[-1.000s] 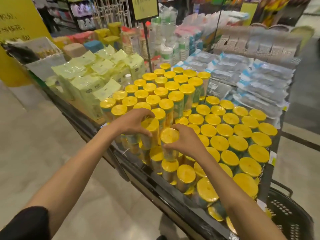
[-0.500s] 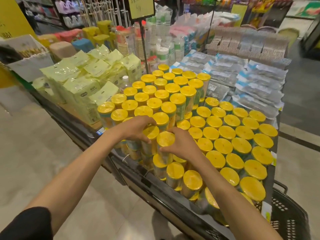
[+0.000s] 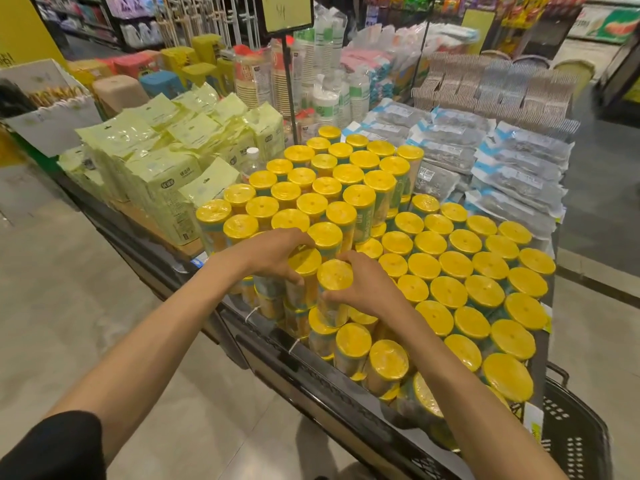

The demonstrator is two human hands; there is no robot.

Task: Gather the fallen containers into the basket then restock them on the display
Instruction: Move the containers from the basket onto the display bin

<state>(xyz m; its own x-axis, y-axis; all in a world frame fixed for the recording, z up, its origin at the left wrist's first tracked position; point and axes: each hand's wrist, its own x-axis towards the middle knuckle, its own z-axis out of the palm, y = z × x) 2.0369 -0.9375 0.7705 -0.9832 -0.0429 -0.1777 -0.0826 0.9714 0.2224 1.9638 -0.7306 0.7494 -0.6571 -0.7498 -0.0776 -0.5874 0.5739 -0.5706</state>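
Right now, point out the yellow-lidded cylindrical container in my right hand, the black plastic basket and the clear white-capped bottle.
Yellow-lidded cylindrical container [image 3: 335, 274]: head view, centre of its lid.
Black plastic basket [image 3: 575, 441]: head view, perforated side wall.
Clear white-capped bottle [image 3: 252, 153]: head view, its white cap.

Standing on pale tiled floor [image 3: 79, 306], facing dim aisles of stocked shelving [image 3: 100, 22] at the back, a yellow wall panel [image 3: 20, 26] at far left, a yellow sign [image 3: 287, 10] on a black pole.
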